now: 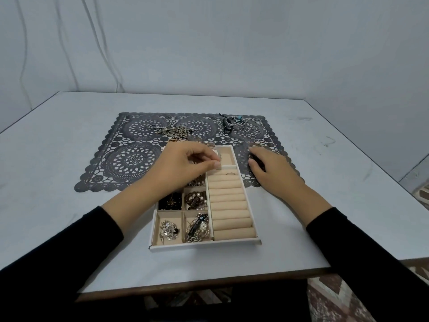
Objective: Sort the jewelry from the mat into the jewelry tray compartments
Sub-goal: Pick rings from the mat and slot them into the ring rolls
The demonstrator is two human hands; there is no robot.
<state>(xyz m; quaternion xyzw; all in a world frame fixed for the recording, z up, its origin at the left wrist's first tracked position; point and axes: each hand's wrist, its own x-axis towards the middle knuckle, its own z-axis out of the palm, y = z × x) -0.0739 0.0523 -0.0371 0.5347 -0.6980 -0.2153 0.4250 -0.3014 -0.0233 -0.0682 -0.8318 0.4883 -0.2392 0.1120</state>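
A beige jewelry tray (204, 244) with a white rim lies partly on a dark lace mat (130, 159). My left hand (183, 166) hovers over the tray's upper compartments and pinches a small silver piece (218, 161) between thumb and fingers. My right hand (269, 169) rests on the mat just right of the tray, fingers relaxed. A ring (230, 174) sits in the top ring roll. The lower left compartments hold beads, brooches and chains. On the mat's far side lie a heap of chains (173, 132) and a cluster of bracelets and rings (239, 125).
The white table (69, 205) ends at a front edge near my sleeves and a right edge beyond the mat. A pale wall with hanging cables stands behind. Patterned floor shows at the lower right.
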